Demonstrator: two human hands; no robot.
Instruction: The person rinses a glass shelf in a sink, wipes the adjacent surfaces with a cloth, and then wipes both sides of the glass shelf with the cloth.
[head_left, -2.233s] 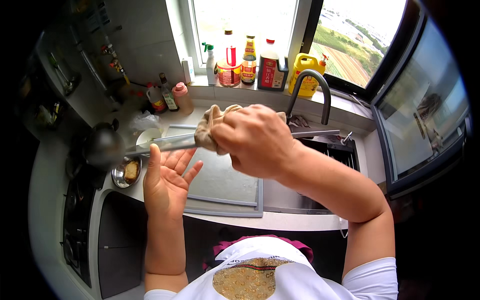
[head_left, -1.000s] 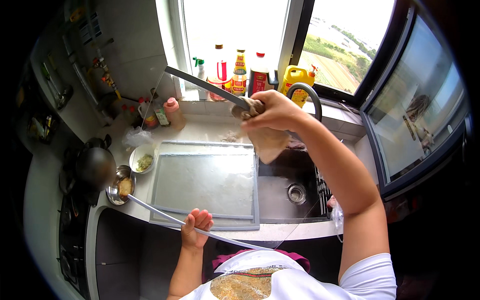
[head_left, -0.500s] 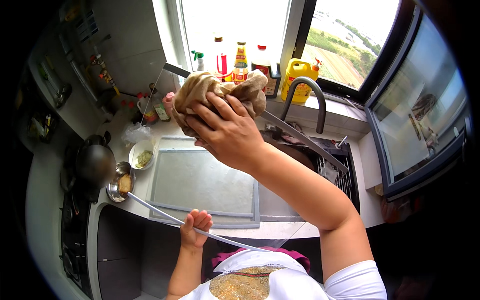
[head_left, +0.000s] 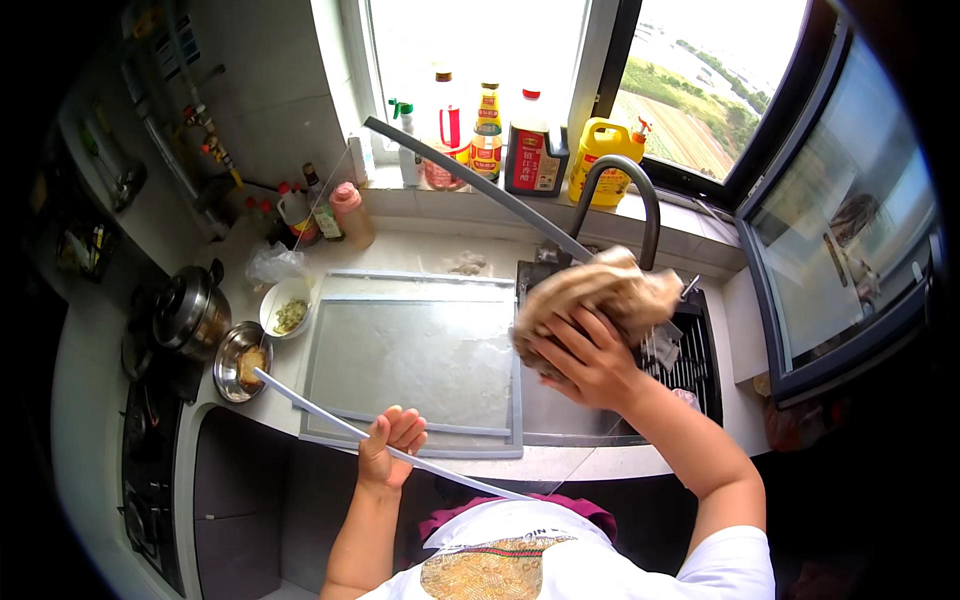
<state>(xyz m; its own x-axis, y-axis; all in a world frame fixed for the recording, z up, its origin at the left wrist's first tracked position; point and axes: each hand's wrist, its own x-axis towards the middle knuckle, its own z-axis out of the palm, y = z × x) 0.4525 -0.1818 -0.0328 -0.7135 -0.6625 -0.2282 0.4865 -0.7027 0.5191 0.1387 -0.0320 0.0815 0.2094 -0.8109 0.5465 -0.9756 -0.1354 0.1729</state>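
A clear glass panel [head_left: 470, 180] with grey edge strips is tilted up in front of me, so the counter shows through it. My left hand [head_left: 392, 445] grips its near edge strip, thumb and fingers on either side. My right hand [head_left: 590, 355] presses a bunched beige-brown cloth [head_left: 610, 295] against the panel, close to its far edge on the right side. Motion blurs the cloth slightly. Beneath, on the counter, lies another grey-edged glass panel [head_left: 410, 370], with wet-looking patches on its surface.
A dark faucet [head_left: 652, 205] arches over the sink at right, beside a black rack [head_left: 700, 360]. Bottles and a yellow jug [head_left: 597, 165] line the sill. At left stand a white bowl of food [head_left: 272, 318], a metal bowl [head_left: 232, 385] and a lidded pot [head_left: 190, 310]. An open window [head_left: 850, 200] juts in.
My right hand and the cloth have swept right and nearer to me along the panel, uncovering the sill bottles. My left hand stays at about the same spot on the edge.
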